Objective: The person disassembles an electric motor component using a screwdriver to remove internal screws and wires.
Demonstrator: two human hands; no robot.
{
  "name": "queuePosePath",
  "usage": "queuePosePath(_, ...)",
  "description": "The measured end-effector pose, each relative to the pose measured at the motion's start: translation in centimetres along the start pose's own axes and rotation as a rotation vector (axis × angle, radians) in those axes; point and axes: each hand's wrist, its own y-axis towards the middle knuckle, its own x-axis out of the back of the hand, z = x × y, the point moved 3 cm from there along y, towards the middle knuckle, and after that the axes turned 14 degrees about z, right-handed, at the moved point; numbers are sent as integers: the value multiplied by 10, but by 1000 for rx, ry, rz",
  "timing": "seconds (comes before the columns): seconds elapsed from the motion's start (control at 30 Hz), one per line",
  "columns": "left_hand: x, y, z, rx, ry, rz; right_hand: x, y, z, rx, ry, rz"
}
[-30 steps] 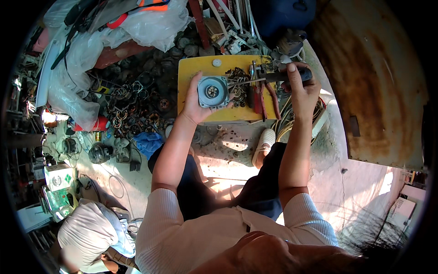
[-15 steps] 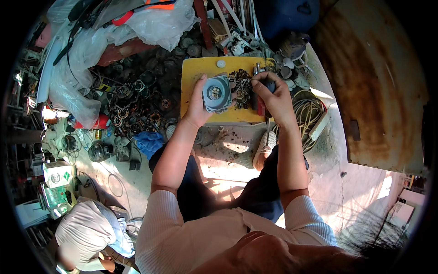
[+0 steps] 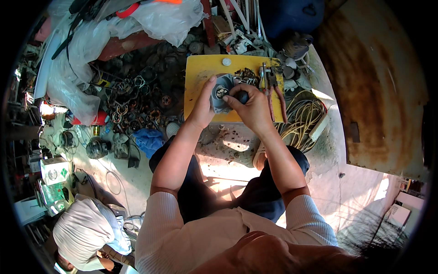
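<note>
My left hand grips a grey square metal housing with a round bearing recess, tilted above a yellow board. My right hand is closed on a dark tool handle at the housing's centre; I cannot make out the tool's tip. Just right of my hands, red-handled pliers and slim metal tools lie on the board. A heap of small dark metal parts and a white disc lie there too.
Scrap motor parts and plastic bags fill the left. Coiled cables lie right of the board, a rusty metal sheet beyond. A blue container stands behind. Another person bends at the lower left.
My right hand has swung left and down with the dark-handled tool, from beside the pliers onto the housing. The housing in my left hand has moved slightly right and turned.
</note>
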Motion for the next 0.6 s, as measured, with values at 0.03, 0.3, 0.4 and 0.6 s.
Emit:
queuePosePath(0.03,2,0,-1,-2,-6,-25,-2,1,-3,12,25,4)
queuePosePath(0.3,6,-4,-6,56,-146,-174,-7,4,-5,-6,289,71)
queuePosePath(0.4,11,-4,-6,73,-198,-152,-1,4,0,-38,241,47)
queuePosePath(0.6,10,-6,-10,62,-173,-134,7,7,-16,-90,305,33)
